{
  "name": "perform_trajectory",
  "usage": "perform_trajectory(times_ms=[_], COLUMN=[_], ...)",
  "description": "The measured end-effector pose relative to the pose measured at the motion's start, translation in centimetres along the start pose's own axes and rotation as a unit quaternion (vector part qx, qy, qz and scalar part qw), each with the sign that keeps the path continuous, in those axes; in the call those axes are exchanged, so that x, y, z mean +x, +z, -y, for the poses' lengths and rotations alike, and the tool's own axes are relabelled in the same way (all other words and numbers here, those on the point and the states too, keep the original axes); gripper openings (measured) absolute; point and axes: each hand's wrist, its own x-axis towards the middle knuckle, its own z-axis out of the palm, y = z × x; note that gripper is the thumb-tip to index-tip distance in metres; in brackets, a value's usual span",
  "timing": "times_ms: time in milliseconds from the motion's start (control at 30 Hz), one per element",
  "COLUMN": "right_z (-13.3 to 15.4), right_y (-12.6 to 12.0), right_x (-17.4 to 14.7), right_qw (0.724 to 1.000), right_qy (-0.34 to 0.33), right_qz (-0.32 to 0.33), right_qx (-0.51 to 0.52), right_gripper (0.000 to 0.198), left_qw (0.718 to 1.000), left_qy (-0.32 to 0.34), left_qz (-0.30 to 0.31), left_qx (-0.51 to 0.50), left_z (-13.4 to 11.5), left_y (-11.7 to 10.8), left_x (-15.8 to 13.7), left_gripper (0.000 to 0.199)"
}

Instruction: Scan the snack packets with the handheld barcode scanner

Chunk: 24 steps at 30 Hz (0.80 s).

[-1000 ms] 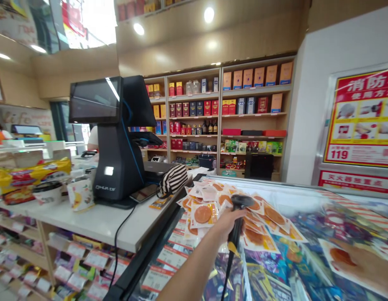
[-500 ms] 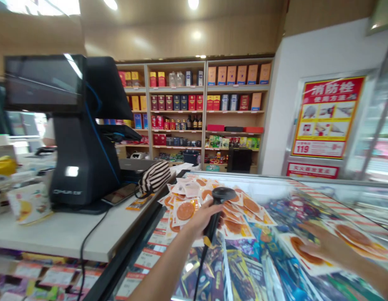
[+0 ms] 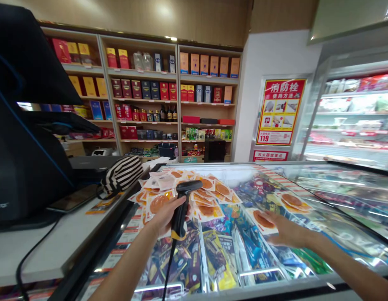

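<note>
My left hand (image 3: 171,215) is wrapped around the handle of a black barcode scanner (image 3: 181,213) with a yellow trim at its base and a cable hanging down. The scanner's head is over a heap of flat clear packets (image 3: 159,203), each holding a round orange-brown slice. My right hand (image 3: 283,230) is at the right edge of a single packet (image 3: 261,220) of the same kind, its fingers closed on that edge. Another small stack of packets (image 3: 292,200) lies farther right. All of them rest on the glass top of a freezer (image 3: 219,167).
Wrapped frozen goods (image 3: 219,255) show under the glass. Left stands a white counter (image 3: 55,255) with a black register (image 3: 27,125), a phone (image 3: 74,198) and a striped pouch (image 3: 123,175). Shelves of boxed goods (image 3: 143,90) line the back, and a red-yellow poster (image 3: 280,113) hangs on the wall.
The view has turned right, so the register slides out at left and a lit display case appears at right. My left hand still holds the scanner; my right hand stays at the single packet.
</note>
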Motion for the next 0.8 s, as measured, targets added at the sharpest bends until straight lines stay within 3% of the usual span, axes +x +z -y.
perform_trajectory(times_ms=[100,233,367,533,667,800], right_z=[-0.3,0.0,0.2,0.3,1.6,2.8], right_y=[0.1,0.3,0.5,0.4,0.3,0.4], right_x=[-0.2,0.5,1.0,0.8,1.2,1.8], right_qw=[0.999,0.999,0.996,0.986,0.992,0.986], right_qy=[-0.018,-0.019,-0.005,-0.021,-0.044,0.005], right_qz=[0.026,0.001,-0.021,-0.115,-0.030,-0.005], right_qx=[-0.006,-0.049,-0.083,-0.119,-0.117,-0.169], right_gripper=[0.069,0.061,0.038,0.042,0.029,0.023], left_qw=[1.000,1.000,1.000,0.999,0.999,0.999], left_qy=[0.000,0.008,0.006,0.008,0.002,0.001], left_qz=[0.000,0.001,-0.005,-0.007,-0.006,-0.008], left_qx=[0.016,0.024,0.028,0.034,0.037,0.037], left_z=[0.0,0.2,0.2,0.2,0.3,0.7], left_y=[-0.1,0.0,-0.1,-0.6,-0.4,0.1], left_x=[-0.3,-0.7,-1.1,-1.4,-1.2,-0.9], left_gripper=[0.022,0.022,0.022,0.022,0.023,0.022])
